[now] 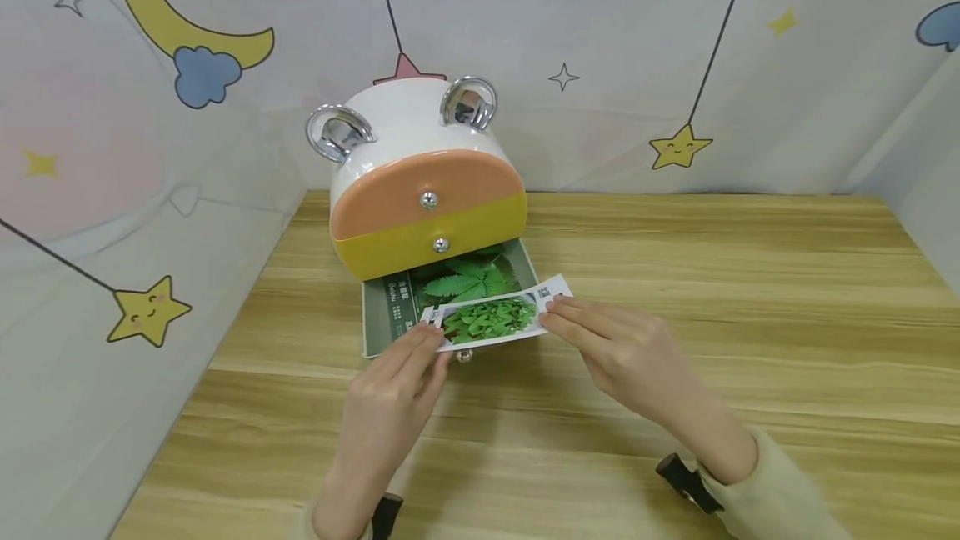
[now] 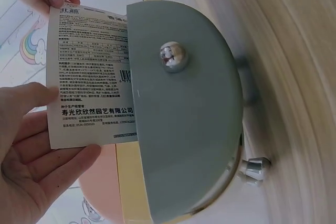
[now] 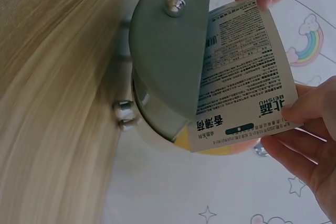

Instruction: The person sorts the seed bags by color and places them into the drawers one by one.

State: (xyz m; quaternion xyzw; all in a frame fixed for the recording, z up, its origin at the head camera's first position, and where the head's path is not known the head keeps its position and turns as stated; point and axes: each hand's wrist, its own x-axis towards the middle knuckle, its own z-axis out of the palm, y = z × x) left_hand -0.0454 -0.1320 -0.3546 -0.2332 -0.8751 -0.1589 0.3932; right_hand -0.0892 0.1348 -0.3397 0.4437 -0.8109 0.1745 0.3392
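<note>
Both hands hold one seed packet [image 1: 491, 322], printed with green leaves on its upper face and rows of text and a barcode underneath. My left hand [image 1: 393, 407] pinches its left end between thumb and fingers; my right hand [image 1: 630, 357] pinches the other end. The packet is over the front of a pulled-out grey-green drawer [image 2: 184, 114], the lowest of a rounded cabinet [image 1: 408, 119]. Inside the drawer lies another seed packet [image 1: 461, 283] with a leaf picture and a dark green border. The held packet overlaps its front part in the head view.
Above the drawer, a yellow drawer [image 1: 390, 255] and an orange drawer [image 1: 390, 202] are closed, each with a silver knob. Two silver ear-like rings [image 1: 468, 102] top the white cabinet. The wooden table [image 1: 712, 298] meets a printed cloth backdrop [image 1: 525, 140] behind.
</note>
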